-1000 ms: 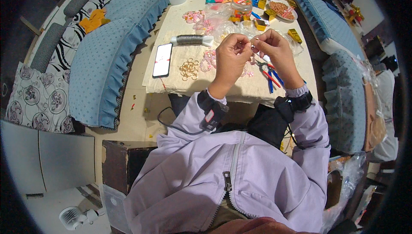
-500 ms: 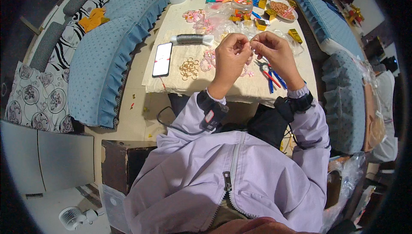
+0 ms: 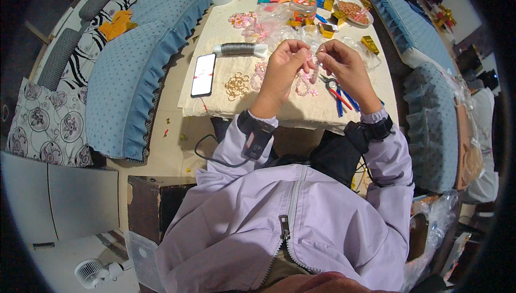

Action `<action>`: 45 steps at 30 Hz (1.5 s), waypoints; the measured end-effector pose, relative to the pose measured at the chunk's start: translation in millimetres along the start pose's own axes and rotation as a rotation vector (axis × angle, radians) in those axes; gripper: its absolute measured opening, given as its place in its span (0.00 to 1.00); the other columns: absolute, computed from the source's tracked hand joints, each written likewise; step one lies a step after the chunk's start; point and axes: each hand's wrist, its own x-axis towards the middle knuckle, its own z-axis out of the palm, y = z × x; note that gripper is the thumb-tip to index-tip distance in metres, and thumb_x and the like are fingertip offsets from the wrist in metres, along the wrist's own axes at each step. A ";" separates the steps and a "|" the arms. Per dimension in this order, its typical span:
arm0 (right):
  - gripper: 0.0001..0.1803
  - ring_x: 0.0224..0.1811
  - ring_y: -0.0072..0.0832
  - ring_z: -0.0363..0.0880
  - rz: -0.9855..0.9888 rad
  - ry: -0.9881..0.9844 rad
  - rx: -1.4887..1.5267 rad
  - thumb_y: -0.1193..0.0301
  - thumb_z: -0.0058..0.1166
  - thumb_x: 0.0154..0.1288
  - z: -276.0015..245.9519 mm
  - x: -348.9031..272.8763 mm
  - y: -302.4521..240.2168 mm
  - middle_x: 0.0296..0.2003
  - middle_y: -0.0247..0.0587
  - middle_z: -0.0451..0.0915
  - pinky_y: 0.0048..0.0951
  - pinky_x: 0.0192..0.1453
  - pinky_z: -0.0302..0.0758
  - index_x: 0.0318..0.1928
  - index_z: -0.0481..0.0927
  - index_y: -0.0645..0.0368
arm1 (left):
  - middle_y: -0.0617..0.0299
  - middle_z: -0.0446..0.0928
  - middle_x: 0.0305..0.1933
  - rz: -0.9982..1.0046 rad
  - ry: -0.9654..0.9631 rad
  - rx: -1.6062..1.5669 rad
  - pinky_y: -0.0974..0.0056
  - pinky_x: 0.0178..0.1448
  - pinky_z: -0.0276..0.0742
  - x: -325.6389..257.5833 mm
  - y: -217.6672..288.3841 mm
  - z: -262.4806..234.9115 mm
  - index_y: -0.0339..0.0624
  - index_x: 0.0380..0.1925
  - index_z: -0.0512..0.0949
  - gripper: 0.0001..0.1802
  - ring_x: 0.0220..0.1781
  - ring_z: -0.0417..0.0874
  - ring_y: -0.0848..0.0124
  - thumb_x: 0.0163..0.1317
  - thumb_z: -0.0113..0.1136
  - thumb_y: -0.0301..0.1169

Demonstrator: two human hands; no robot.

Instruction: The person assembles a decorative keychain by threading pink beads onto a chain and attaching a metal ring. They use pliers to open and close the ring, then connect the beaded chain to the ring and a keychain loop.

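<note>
The pink bead loop [image 3: 305, 87] lies on the worktop [image 3: 220, 24] between the left hand [image 3: 282, 75] and right hand [image 3: 346, 67], long axis running away from the person; the hands obscure its far end. Fingers of both hands are bent, tips close together; their grip cannot be told. Pliers [image 3: 339, 97], right, point away and leftward. Gold rings [image 3: 236, 86] and a crosswise wire spool [image 3: 237, 49] lie left. A plate [image 3: 368, 22] contains brown nuts [image 3: 350, 10].

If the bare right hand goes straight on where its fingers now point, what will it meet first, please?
Most likely the bare left hand, raised opposite the right hand; depth is unclear, though, so it could pass slightly above or behind.
</note>
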 end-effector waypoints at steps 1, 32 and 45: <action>0.09 0.27 0.15 0.71 0.035 -0.003 0.002 0.69 0.57 0.69 -0.1 0.2 0.4 0.28 0.30 0.77 0.20 0.30 0.70 0.41 0.78 0.63 | 0.60 0.77 0.32 -0.023 -0.001 -0.020 0.75 0.36 0.75 1.1 1.1 -1.6 0.35 0.42 0.73 0.07 0.30 0.78 0.76 0.68 0.55 0.27; 0.08 0.29 0.13 0.70 0.029 -0.041 0.062 0.69 0.56 0.70 -5.9 0.3 8.1 0.30 0.27 0.77 0.18 0.31 0.68 0.41 0.77 0.60 | 0.53 0.78 0.48 -0.233 -0.048 -0.177 0.70 0.60 0.76 -5.3 4.9 -5.0 0.29 0.49 0.73 0.12 0.51 0.81 0.68 0.68 0.52 0.23; 0.08 0.30 0.14 0.70 0.023 -0.051 0.028 0.69 0.57 0.69 -3.5 0.2 5.7 0.29 0.27 0.76 0.19 0.33 0.68 0.40 0.76 0.61 | 0.61 0.77 0.45 -0.048 0.083 -0.146 0.71 0.55 0.78 -7.1 -10.0 -7.5 0.36 0.47 0.73 0.19 0.47 0.80 0.74 0.56 0.67 0.18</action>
